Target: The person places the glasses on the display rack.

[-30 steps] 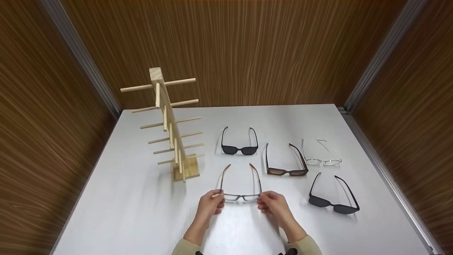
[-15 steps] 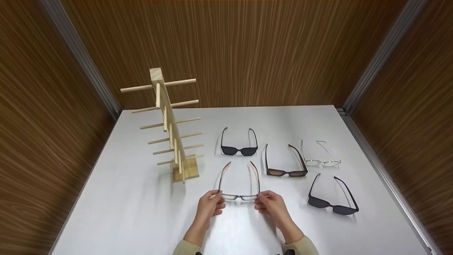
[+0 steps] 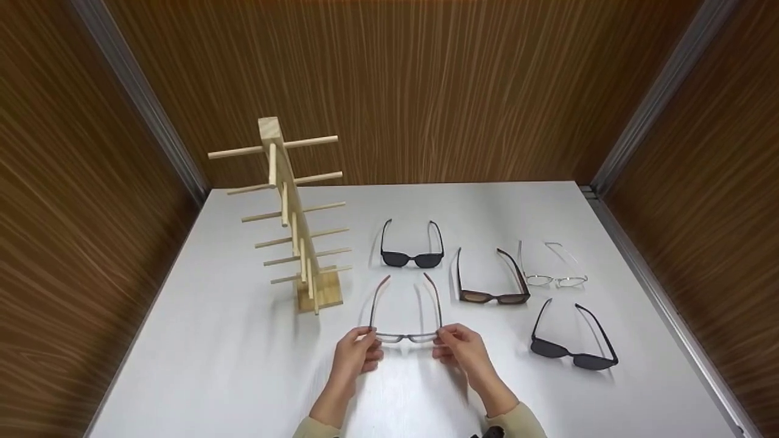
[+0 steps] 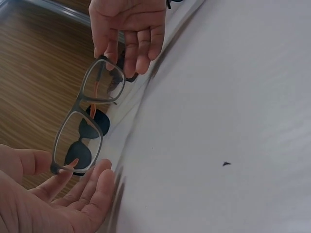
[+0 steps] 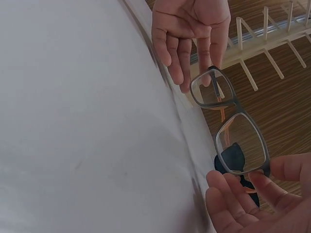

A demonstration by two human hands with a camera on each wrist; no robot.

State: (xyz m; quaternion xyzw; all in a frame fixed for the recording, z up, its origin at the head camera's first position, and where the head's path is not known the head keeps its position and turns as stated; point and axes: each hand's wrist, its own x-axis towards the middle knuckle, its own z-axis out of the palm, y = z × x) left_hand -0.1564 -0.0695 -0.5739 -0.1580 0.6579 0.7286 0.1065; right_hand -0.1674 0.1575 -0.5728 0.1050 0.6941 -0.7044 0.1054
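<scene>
Clear-lensed eyeglasses [image 3: 406,336] with a grey frame and reddish-brown temple tips are held between both hands, temples unfolded and pointing away from me. My left hand [image 3: 356,353] pinches the frame's left corner between thumb and index finger. At the opposite corner, my right hand [image 3: 464,351] grips in the same way. Both wrist views show the eyeglasses [image 4: 79,102] lifted off the table, other fingers loosely extended below. Beyond them in the head view lie black sunglasses [image 3: 412,260], with brown-lensed sunglasses [image 3: 494,298] to the right.
A wooden peg rack [image 3: 302,231] with several dowels stands on the left of the white table [image 3: 213,353]. Thin wire-framed glasses [image 3: 555,281] and another pair of black sunglasses [image 3: 572,354] lie at the right. Wood-grain panels [image 3: 389,91] enclose the back and sides.
Both hands have shifted slightly left with the eyeglasses between them. Their shadow has separated from the temples, and the frame looks a little raised. The rack and other glasses stay put.
</scene>
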